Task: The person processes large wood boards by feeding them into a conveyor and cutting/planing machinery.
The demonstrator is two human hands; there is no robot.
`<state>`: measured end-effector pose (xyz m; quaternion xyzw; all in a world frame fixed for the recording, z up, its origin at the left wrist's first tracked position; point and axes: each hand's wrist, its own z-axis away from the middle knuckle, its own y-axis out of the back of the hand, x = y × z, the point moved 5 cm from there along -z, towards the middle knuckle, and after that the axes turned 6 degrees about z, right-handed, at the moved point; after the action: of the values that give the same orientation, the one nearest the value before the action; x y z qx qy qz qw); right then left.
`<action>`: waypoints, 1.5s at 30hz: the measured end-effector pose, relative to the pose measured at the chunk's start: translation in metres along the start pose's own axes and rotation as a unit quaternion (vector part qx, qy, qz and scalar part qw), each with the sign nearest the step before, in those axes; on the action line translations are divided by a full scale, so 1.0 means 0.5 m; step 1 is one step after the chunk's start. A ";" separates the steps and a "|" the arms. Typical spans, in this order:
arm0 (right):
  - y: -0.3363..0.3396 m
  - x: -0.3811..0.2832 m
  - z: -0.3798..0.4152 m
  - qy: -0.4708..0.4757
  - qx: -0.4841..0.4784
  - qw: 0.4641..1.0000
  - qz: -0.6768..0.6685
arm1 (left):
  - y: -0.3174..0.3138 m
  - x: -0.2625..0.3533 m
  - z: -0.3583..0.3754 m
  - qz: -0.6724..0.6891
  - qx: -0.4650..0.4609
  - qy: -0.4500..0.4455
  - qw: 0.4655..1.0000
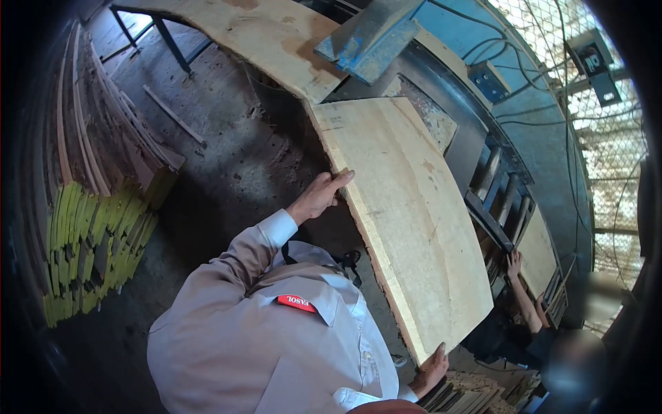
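A large pale plywood sheet (pixel 414 221) with a rough, ragged near edge stretches across in front of me. My left hand (pixel 323 195) grips that edge near its middle, thumb on top and fingers curled underneath. At the sheet's near right corner, my right hand (pixel 431 371) holds on with the thumb over the face; its other fingers are partly hidden. The far end of the sheet lies by a blue machine housing (pixel 379 45), next to another wooden sheet (pixel 265 34) on a metal-legged table.
Boards with yellow-green ends (pixel 89 241) are stacked at left. A thin strip (pixel 174 114) lies on the floor. Beyond my sheet are metal rollers (pixel 491 169) and another person's hand (pixel 514 264). A control box (pixel 488 83) and cables are behind. More wood pieces (pixel 469 397) lie at bottom right.
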<state>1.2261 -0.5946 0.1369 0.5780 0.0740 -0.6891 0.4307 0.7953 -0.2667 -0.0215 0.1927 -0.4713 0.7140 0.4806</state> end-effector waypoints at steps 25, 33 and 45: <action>0.051 -0.399 0.071 0.163 0.055 0.984 -0.036 | -0.138 0.182 -0.098 0.184 -0.044 -0.113 0.975; 0.012 -0.518 -0.060 0.367 0.039 0.911 -0.185 | -0.183 0.206 -0.142 0.281 -0.089 -0.112 0.949; 0.061 -0.825 -0.252 0.411 -0.087 0.905 -0.068 | -0.207 0.280 -0.192 0.344 -0.107 -0.124 0.924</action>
<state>1.3230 -0.3284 0.4633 0.7638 0.3429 -0.4092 0.3627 0.8374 -0.1037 0.0846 0.0530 -0.6383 0.7509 0.1608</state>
